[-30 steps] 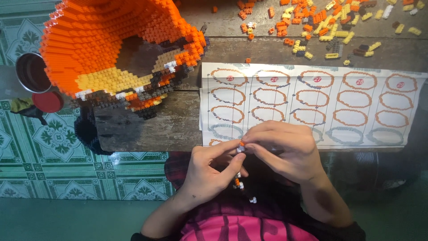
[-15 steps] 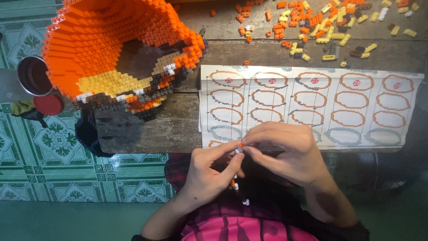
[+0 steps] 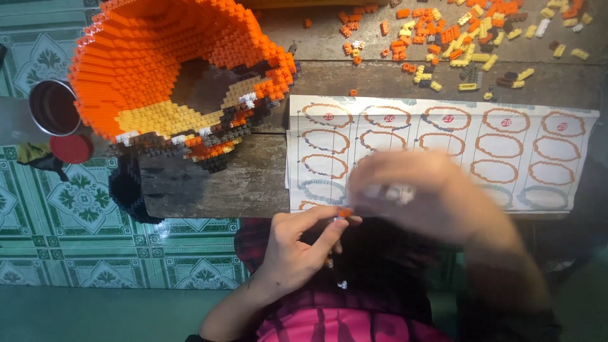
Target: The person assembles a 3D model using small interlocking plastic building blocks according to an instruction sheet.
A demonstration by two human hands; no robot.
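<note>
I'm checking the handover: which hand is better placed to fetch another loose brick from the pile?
Probably right: the right hand is blurred over the sheet, nearer the pile; the left hand pinches an orange brick.

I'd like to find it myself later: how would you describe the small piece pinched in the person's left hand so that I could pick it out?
Start at the big orange brick model on the wooden table, then go down to the table's near edge, below the instruction sheet. There the left hand pinches a tiny orange brick at its fingertips. Unlike the loose bricks scattered at the table's far side, it is held in the air.
</note>
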